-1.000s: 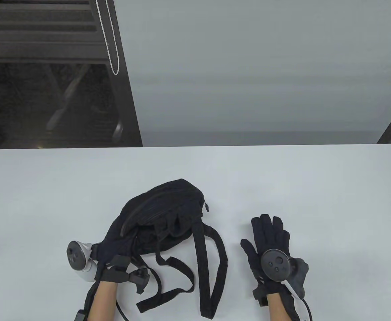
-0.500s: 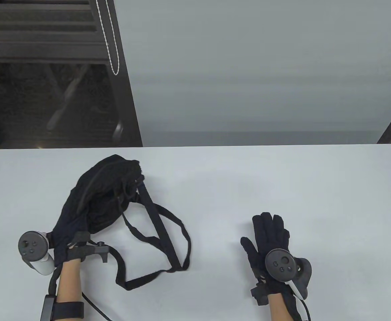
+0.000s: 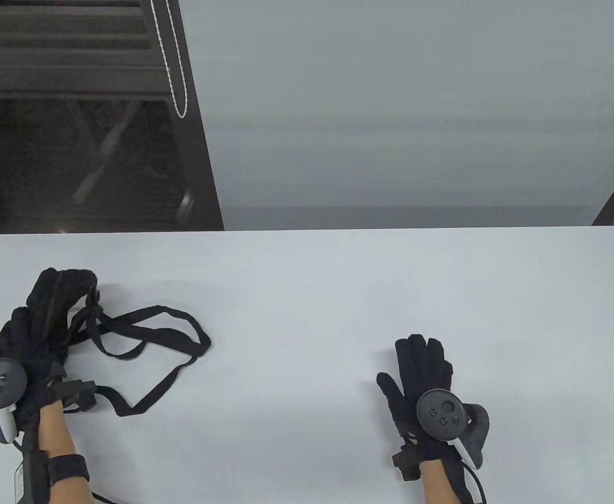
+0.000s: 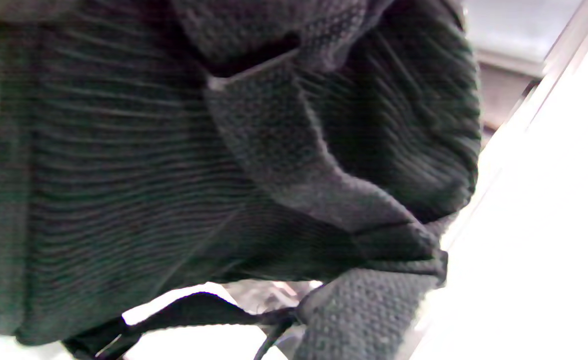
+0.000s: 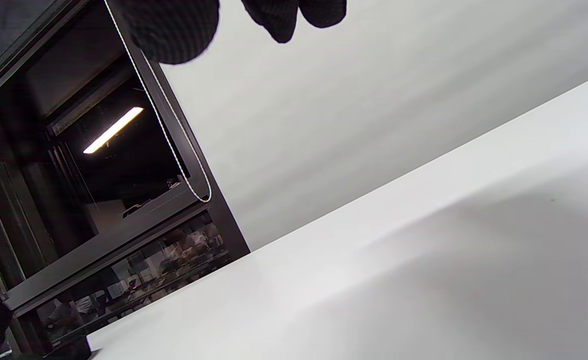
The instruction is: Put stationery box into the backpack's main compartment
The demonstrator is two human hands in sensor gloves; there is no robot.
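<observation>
Backpack — small, black, knit-textured fabric — sits at the far left of the desk, bunched under and around the left hand, which grips the body of the bag; exactly how the fingers lie in the cloth cannot be told, black glove against black fabric. Left wrist view is filled with the ribbed fabric and a folded webbing strap, close up and blurred. Judged soft and limp: it slumps, holds no shape of its own, and looks light. The shoulder straps trail loose across the desk to the right of the bag, looped and tangled — likely to snag or drag if the bag is lifted by the body alone. Best hold, as a judgement: pinch the fabric at the rim of the main opening, one hand each side, so the mouth stays spread; a grip on the straps would only let the bag hang shut. No zipper or opening can be made out from here. Stationery box is not visible in any view; whether it is inside the bag or off the desk cannot be told. Right hand lies flat, palm down, on the desk well apart from the bag, fingers extended and together, holding nothing.
</observation>
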